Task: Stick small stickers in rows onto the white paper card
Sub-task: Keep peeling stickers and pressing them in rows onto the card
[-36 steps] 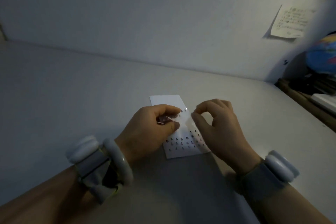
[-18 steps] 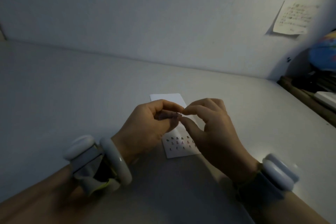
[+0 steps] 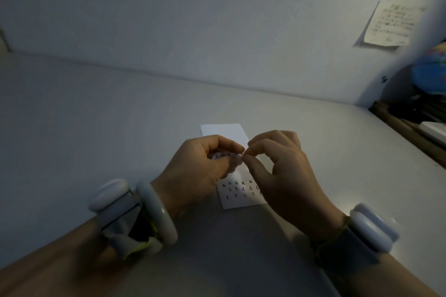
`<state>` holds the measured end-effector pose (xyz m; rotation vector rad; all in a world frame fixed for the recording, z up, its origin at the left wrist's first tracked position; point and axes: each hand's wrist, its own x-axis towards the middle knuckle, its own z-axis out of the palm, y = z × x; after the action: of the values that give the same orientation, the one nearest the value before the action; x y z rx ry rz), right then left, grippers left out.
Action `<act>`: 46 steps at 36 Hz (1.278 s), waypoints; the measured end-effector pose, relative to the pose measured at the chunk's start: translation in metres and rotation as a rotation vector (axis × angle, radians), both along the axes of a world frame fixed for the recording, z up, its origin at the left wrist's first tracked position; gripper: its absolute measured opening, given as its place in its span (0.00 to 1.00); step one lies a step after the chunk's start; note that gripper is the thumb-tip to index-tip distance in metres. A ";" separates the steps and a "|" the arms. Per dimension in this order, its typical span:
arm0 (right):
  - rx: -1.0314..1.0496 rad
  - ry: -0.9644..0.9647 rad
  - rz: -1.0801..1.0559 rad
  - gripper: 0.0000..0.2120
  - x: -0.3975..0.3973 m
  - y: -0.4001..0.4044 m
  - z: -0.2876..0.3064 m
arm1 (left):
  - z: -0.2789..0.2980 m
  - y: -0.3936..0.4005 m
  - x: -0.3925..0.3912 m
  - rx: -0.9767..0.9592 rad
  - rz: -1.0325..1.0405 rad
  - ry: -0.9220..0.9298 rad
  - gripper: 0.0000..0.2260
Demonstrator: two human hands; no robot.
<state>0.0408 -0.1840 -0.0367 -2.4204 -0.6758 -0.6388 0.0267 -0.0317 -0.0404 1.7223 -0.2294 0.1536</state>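
A white paper card (image 3: 225,132) lies on the grey desk, its middle hidden under both hands. Rows of small dark stickers (image 3: 241,189) show on its near end. My left hand (image 3: 200,171) is curled above the card and pinches a small pale sticker sheet (image 3: 218,155) between thumb and fingers. My right hand (image 3: 280,171) meets it fingertip to fingertip, thumb and forefinger pinched at the sheet's edge. Whether a sticker is between those fingertips is too small to tell.
The grey desk (image 3: 96,128) runs back to a white wall with paper notes (image 3: 388,24) taped on it. At the right edge are a blue globe (image 3: 432,72) and a dark cluttered shelf (image 3: 410,125). Both wrists wear white bands.
Both hands lifted off the card and came together above it. The right fingertips moved left to pinch at the sheet in the left hand.
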 end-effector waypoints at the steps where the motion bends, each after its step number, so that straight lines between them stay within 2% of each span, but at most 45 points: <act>1: 0.000 0.004 0.001 0.07 0.000 0.000 0.000 | 0.000 0.000 0.000 -0.002 0.000 0.004 0.05; 17: 0.042 0.065 0.029 0.08 -0.001 -0.002 0.003 | -0.001 0.003 0.002 -0.016 0.037 0.067 0.06; 21: 0.069 0.144 0.017 0.11 0.000 -0.006 0.006 | 0.000 0.004 0.002 -0.028 0.070 0.052 0.06; 26: 0.121 0.282 0.002 0.06 0.011 -0.018 0.008 | 0.000 0.005 0.002 -0.015 0.136 0.002 0.07; 29: 0.156 0.407 -0.006 0.04 0.018 -0.026 0.007 | -0.003 0.008 0.004 0.080 0.193 -0.059 0.09; 32: 0.134 0.499 -0.021 0.05 0.022 -0.031 0.005 | -0.007 0.008 0.005 0.278 0.203 -0.135 0.16; 38: 0.055 0.541 0.005 0.06 0.024 -0.030 0.002 | -0.012 0.008 0.005 0.591 0.129 -0.210 0.29; 46: 0.031 0.522 0.072 0.07 0.027 -0.027 -0.005 | -0.012 0.008 0.005 0.666 0.098 -0.159 0.33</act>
<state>0.0677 -0.2113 -0.0419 -2.3736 -0.5195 0.0225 0.0320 -0.0241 -0.0525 2.3886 -0.3390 0.3126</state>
